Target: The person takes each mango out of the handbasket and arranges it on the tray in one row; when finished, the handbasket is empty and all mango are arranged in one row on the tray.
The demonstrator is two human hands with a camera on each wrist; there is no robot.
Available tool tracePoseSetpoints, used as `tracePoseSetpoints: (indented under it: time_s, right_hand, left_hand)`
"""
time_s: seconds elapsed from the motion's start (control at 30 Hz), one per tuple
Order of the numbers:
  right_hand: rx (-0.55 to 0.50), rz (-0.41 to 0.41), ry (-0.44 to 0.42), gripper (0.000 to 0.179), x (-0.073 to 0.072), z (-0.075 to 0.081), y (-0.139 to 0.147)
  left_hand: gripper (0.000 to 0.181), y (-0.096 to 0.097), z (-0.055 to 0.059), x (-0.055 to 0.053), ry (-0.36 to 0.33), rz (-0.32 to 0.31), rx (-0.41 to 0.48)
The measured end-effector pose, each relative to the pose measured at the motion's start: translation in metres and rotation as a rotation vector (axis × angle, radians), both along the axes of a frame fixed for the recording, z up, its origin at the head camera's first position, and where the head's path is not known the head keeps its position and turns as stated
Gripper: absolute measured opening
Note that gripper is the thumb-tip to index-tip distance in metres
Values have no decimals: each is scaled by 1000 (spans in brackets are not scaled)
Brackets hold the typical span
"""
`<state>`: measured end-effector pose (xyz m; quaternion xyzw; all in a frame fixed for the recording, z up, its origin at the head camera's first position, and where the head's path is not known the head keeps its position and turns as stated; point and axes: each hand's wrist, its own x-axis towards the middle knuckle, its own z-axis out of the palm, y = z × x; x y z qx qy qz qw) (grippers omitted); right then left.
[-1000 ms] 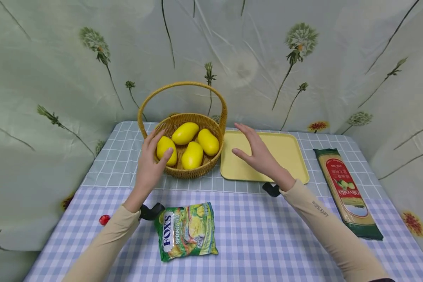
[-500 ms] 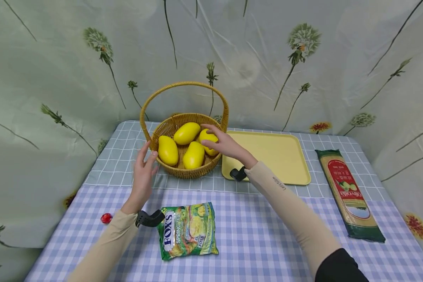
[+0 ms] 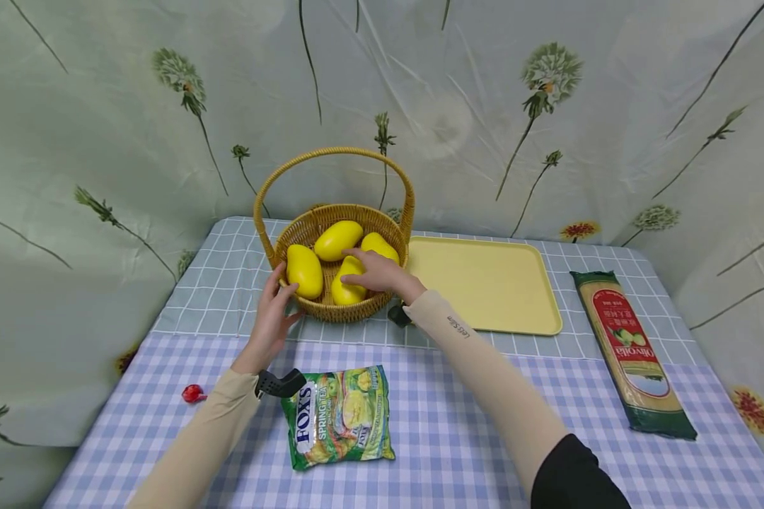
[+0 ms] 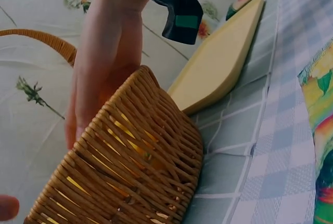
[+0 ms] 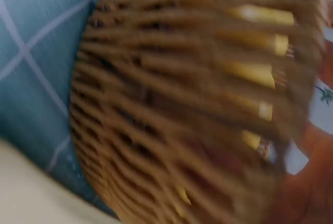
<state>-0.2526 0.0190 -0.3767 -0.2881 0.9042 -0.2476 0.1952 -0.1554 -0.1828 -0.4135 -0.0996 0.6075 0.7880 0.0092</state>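
Mangoes (image 3: 304,271), four of them, lie in the basket (image 3: 350,313) at the far middle of the desk (image 3: 458,431). The right hand (image 3: 382,273) is over the near mango, thumb and fingers apart across its top, covering its right side and the near edge of the far-right mango; I cannot tell whether it grips. The left hand (image 3: 269,322) is at the basket's left rim, and its hold, too, I cannot make out. In the left wrist view the woven wall shows only slivers of yellow, and one fingertip is cut off at the left edge. The right wrist view is blurred and mostly basket wall. One tray (image 3: 490,283) stands to the right, its near-left corner hidden by the right arm. There is one bag of sweets (image 3: 350,417) at the near middle, partly behind the left wrist strap (image 3: 281,383), one packet of pasta (image 3: 634,353) at the right and one small red thing (image 3: 192,394) at the left, too small to name.
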Motion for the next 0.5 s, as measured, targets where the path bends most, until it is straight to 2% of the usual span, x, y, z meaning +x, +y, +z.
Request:
tracePoseSetpoints:
  time_s: [0.13,0.5]
  right_hand:
    - [20,-14,21,64,4,-5,-7]
    - [-143,-38,16,62,9,-8,-8]
  left_hand:
    - [61,0,-2,0,-9,7,1]
    - [61,-1,-7,0,25,-1,-6]
